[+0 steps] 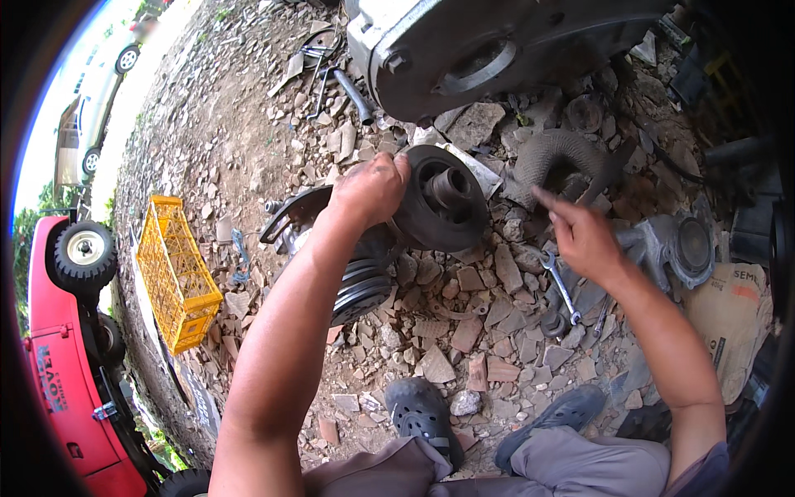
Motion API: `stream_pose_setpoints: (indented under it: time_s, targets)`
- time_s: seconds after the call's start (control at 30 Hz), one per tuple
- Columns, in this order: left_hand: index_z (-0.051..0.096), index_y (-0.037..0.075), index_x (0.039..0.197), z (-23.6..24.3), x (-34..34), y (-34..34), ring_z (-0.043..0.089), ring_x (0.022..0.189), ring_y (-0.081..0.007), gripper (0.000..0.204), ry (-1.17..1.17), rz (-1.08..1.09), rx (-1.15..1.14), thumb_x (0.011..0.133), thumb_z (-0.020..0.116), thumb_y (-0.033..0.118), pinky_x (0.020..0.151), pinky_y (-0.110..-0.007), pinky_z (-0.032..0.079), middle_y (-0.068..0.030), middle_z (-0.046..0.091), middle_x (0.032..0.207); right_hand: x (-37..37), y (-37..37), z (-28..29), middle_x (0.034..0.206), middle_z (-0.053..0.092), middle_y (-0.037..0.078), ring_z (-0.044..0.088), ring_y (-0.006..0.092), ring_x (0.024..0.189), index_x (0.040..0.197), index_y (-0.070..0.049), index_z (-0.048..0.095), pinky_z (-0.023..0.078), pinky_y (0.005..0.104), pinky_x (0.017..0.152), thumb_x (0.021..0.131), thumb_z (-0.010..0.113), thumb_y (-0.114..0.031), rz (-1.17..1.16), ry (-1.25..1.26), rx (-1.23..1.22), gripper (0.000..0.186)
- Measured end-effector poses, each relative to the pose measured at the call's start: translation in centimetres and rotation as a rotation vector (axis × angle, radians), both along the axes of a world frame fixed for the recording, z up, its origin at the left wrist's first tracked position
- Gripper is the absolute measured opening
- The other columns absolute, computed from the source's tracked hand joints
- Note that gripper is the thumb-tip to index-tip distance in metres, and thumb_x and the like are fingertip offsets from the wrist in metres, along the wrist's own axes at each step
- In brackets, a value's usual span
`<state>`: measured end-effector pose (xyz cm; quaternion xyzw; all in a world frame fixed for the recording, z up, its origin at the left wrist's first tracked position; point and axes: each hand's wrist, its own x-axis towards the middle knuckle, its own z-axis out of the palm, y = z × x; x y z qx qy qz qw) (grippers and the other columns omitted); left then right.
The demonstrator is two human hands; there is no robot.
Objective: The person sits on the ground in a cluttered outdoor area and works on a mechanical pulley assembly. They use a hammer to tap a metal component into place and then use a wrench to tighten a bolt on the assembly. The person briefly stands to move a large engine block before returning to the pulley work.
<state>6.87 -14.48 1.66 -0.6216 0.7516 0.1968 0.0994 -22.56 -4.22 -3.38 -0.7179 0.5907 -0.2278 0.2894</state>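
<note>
My left hand (368,192) grips the rim of a dark round pulley (439,199) with a raised hub in its middle, tilted up off the ground. Partly hidden behind my left forearm is a metal unit with a grooved pulley wheel (362,290). My right hand (584,238) hovers with its index finger stretched out and blackened, the other fingers partly curled, and nothing visible in it. Just beyond that fingertip lies a curved, rough-textured grey pipe (563,156). A combination wrench (561,287) rests on the rubble below my right hand.
A large metal casing (505,62) stands at the far side. Several tools, including a dark-handled one (354,95), lie before it. A yellow crate (175,277) stands left. At right are a cast metal part (689,247) and a flattened paper sack (733,323). Broken tile covers the ground.
</note>
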Motion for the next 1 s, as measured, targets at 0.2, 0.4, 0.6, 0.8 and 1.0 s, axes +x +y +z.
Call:
stream_pose_setpoints:
  time_s: [0.2,0.4,0.6,0.8,1.0]
  targets:
    - [0.050,-0.001,0.115,-1.0,1.2,0.1,0.058,0.108,-0.0403,0.044,-0.008,-0.104,-0.076,0.100,0.029,0.034,0.091,-0.051,0.046,-0.0234,0.063,0.109,3.6,-0.6,0.8,0.082,0.065,0.023,0.065,0.0381,0.074,0.130,-0.011,0.056,0.052,0.0441,0.067,0.085,0.049,0.000,0.192,-0.070,0.025,0.046]
    - [0.053,-0.003,0.110,0.6,-0.2,0.7,0.059,0.106,-0.0417,0.051,-0.027,0.025,-0.025,0.100,0.027,0.040,0.092,-0.050,0.044,-0.0268,0.063,0.107,2.5,-0.2,2.0,0.093,0.066,0.021,0.065,0.0315,0.072,0.128,-0.010,0.058,0.051,0.0382,0.067,0.084,0.052,0.004,0.235,-0.214,-0.077,0.046]
    - [0.054,-0.002,0.110,-0.6,0.8,0.3,0.059,0.106,-0.0419,0.053,0.026,0.035,-0.039,0.100,0.027,0.042,0.094,-0.050,0.043,-0.0251,0.063,0.111,6.8,0.0,-0.1,0.077,0.061,0.016,0.063,0.0327,0.069,0.134,-0.020,0.053,0.051,0.0411,0.065,0.080,0.053,0.005,0.263,-0.083,-0.067,0.060]
    - [0.052,-0.004,0.112,0.6,-0.6,-0.1,0.058,0.108,-0.0414,0.047,-0.029,-0.040,-0.004,0.101,0.027,0.035,0.093,-0.050,0.045,-0.0260,0.061,0.111,-0.1,1.3,-1.0,0.077,0.060,0.014,0.062,0.0310,0.068,0.137,-0.023,0.050,0.052,0.0414,0.066,0.079,0.055,0.002,0.221,0.132,-0.014,0.064]
    - [0.051,-0.001,0.112,-2.6,2.6,-1.0,0.059,0.105,-0.0412,0.038,-0.050,-0.081,-0.016,0.100,0.029,0.027,0.090,-0.048,0.048,-0.0240,0.060,0.113,6.8,0.3,0.2,0.076,0.059,0.014,0.061,0.0313,0.068,0.139,-0.029,0.048,0.053,0.0417,0.066,0.081,0.056,0.000,0.286,-0.046,-0.102,0.064]
